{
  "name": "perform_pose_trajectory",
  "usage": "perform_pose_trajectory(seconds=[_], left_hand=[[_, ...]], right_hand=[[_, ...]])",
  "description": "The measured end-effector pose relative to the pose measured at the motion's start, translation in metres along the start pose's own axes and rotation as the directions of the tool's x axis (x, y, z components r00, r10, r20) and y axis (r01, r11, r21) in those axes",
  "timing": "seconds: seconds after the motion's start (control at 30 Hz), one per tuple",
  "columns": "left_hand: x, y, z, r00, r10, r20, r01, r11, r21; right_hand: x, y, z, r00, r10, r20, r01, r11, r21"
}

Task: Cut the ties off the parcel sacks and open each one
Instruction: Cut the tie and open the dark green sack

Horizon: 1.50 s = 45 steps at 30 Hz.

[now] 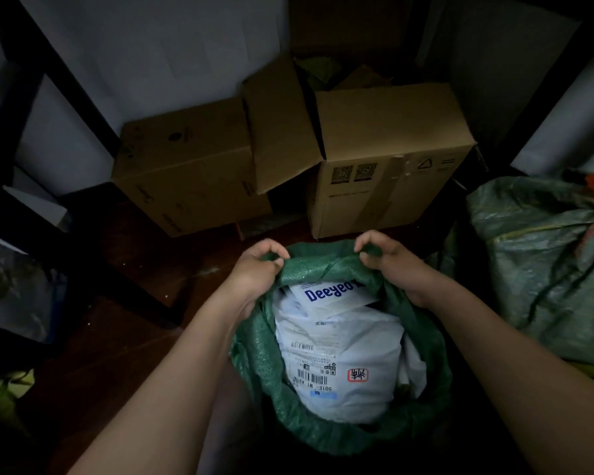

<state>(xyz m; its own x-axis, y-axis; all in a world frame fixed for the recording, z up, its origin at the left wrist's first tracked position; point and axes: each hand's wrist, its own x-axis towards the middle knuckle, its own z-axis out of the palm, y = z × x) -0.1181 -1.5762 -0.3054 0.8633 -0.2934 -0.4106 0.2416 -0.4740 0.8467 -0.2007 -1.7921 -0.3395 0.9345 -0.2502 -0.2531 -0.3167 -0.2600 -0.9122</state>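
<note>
Green woven plastic parcel sack (pixel 264 368) stands open on the dark floor, white labelled mailer parcels (pixel 340 358) inside. Left hand (pixel 258 269) and right hand (pixel 391 262) each pinch the far rim, fingers curled tight around folded fabric, mouth stretched between them.

The green sack (pixel 261 354) stands on the floor with its mouth wide open, and its top edge is rolled down. White parcels (pixel 340 354) with labels fill it. Another green sack (pixel 542 269) lies just to its right.
</note>
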Motion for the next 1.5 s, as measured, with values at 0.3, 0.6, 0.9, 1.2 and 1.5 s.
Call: perform_pose_trajectory(seconds=[0.3, 0.6, 0.9, 1.2, 1.5], left_hand=[[-0.006, 0.002, 0.005, 0.984, 0.022, 0.177, -0.039, 0.995, 0.096], [-0.003, -0.012, 0.001, 0.879, 0.476, 0.044, -0.364, 0.608, 0.706], [-0.002, -0.012, 0.004, 0.948, 0.318, 0.014, -0.269, 0.778, 0.567], [0.006, -0.015, 0.005, 0.999, 0.028, -0.032, -0.02, 0.972, 0.233], [0.0, -0.02, -0.001, 0.988, 0.138, 0.075, -0.157, 0.885, 0.439]], right_hand=[[-0.001, 0.001, -0.002, 0.994, 0.109, 0.02, -0.11, 0.99, 0.083], [0.001, 0.009, 0.002, 1.0, -0.017, 0.015, 0.018, 0.998, -0.052], [-0.001, 0.003, 0.003, 0.991, -0.129, 0.037, 0.131, 0.988, -0.085], [0.0, 0.005, 0.008, 0.986, -0.117, 0.12, 0.123, 0.991, -0.049], [-0.006, 0.015, 0.015, 0.963, 0.145, 0.226, -0.13, 0.988, -0.081]])
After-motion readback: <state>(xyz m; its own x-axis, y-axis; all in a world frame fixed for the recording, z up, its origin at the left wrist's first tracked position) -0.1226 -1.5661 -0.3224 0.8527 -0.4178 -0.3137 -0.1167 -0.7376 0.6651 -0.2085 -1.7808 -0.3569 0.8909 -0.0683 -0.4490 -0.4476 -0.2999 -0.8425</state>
